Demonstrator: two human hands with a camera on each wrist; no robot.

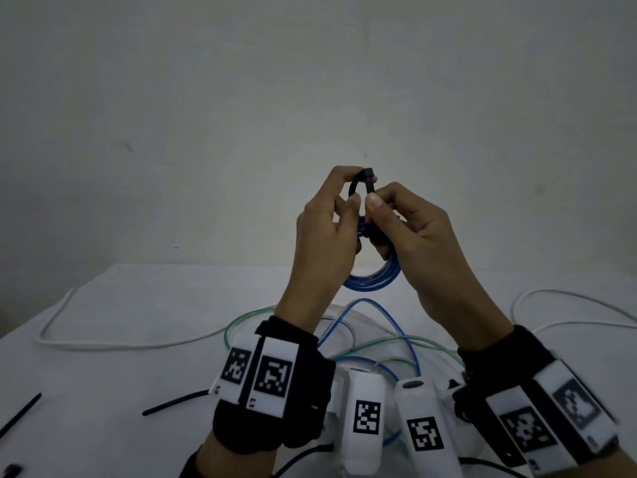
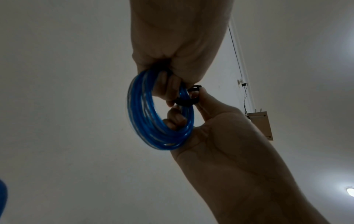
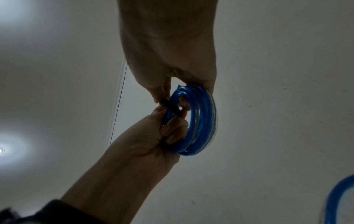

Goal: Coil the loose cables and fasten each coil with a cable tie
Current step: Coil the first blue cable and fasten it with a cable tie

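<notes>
pinching black cable tie (image 1: 362, 182) around blue coil (image 1: 374, 277), both hands.

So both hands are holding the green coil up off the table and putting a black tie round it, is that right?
Not quite: the coil is blue, not green, as both wrist views show. Both hands, left and right, do hold it above the table, with a black tie looped round it.
</notes>
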